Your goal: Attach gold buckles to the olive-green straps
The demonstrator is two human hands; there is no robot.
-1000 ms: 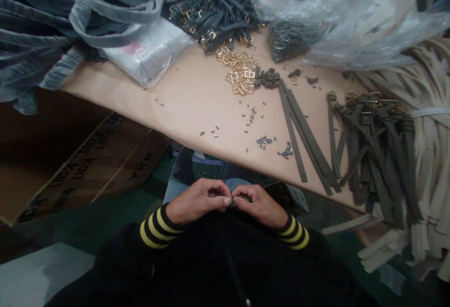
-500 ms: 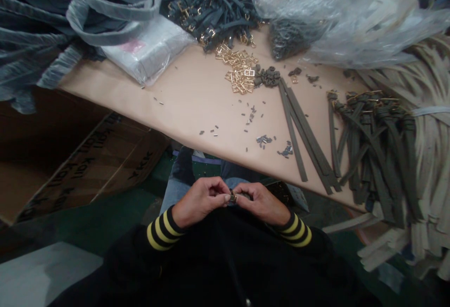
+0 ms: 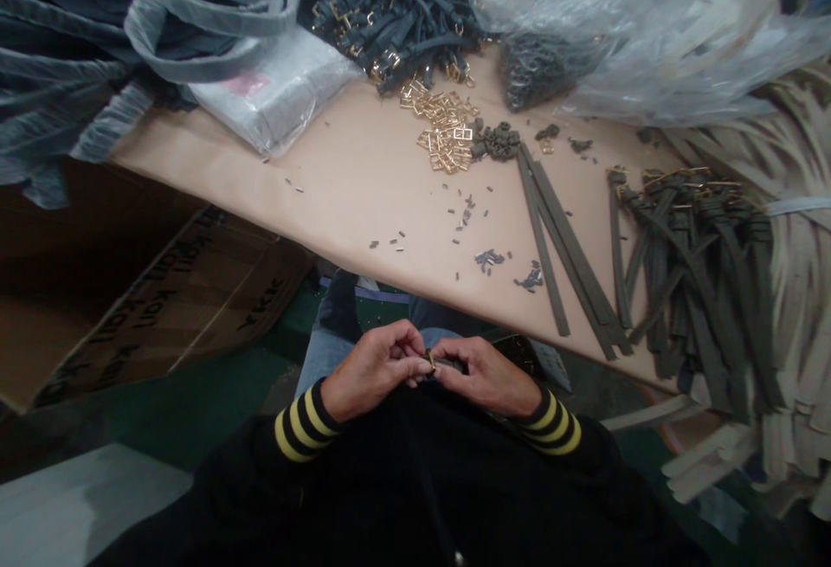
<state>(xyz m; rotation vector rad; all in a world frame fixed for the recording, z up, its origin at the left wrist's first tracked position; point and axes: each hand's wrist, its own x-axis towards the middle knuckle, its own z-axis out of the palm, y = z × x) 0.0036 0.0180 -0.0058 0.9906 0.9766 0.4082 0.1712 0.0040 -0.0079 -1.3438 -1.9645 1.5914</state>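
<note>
Pinching a small gold buckle and dark strap end, the closed left grip and right grip meet to steady both parts just below the counter.

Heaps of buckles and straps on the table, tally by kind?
Loose gold buckles: 1
Dark straps with buckles: 1
Olive straps with buckles: 1
Loose olive strips: 1
Total: 4 heaps

Head-worn camera looks forward, down (close) at left hand and right hand.
</note>
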